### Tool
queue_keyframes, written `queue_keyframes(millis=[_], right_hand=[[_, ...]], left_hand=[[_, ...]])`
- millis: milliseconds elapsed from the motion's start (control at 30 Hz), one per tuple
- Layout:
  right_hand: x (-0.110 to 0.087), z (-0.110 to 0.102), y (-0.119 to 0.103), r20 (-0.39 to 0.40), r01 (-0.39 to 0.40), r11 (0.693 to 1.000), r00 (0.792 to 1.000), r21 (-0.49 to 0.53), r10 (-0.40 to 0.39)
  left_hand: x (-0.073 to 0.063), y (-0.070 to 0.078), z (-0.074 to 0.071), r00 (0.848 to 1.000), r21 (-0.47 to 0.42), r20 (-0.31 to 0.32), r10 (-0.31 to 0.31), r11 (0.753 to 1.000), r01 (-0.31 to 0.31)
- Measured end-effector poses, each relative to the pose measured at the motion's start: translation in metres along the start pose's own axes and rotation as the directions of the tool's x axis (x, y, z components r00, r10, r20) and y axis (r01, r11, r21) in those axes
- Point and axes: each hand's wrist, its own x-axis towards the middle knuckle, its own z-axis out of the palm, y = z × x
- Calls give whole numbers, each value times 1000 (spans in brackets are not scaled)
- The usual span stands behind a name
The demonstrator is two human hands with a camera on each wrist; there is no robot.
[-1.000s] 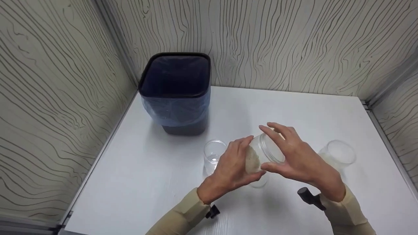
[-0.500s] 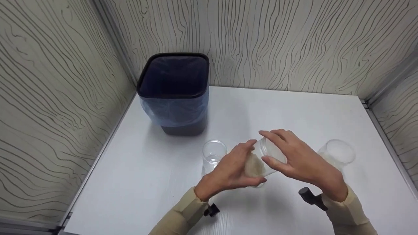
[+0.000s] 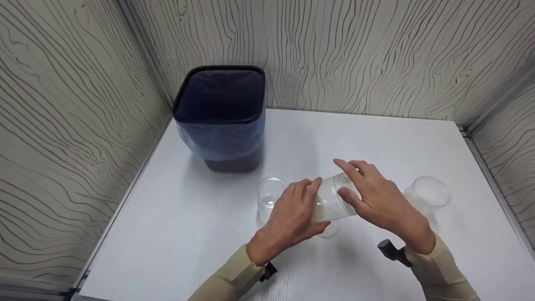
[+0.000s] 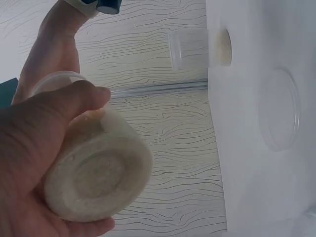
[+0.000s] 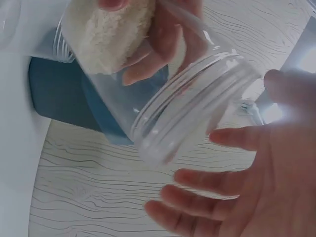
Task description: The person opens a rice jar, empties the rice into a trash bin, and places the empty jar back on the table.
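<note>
My left hand (image 3: 290, 213) grips a clear screw-top jar (image 3: 332, 198) around its lower part, fingers on one side and thumb on the other. White rice (image 5: 111, 37) lies toward the jar's base, and the jar is tilted well over, its mouth toward my right hand. No lid is on the threaded rim. My right hand (image 3: 380, 200) is at that mouth with fingers spread and extended; in the right wrist view its palm faces the opening. Below the jar, a clear round lid (image 4: 280, 109) lies on the white table (image 3: 192, 234).
Left of my hands stands a second clear jar (image 3: 271, 196). A third jar (image 3: 428, 194), with rice at its bottom, stands at the right. A dark bin (image 3: 225, 138) with a blue liner is at the back left, and wood-grain panels (image 3: 355, 54) surround the table.
The jar has tipped nearer to horizontal, with its mouth turned to the right. My right hand came closer over the mouth, then its fingers lifted and spread a little.
</note>
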Motion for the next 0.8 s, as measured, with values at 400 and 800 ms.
queue_keyframes(millis=[400, 800], right_hand=[[-3, -1, 6, -80, 379, 906, 925, 188, -371], [-2, 1, 8, -52, 86, 996, 995, 40, -84]], left_hand=[[-2, -16, 5, 983, -397, 164, 77, 918, -6], [-3, -4, 11, 999, -133, -18, 31, 991, -33]])
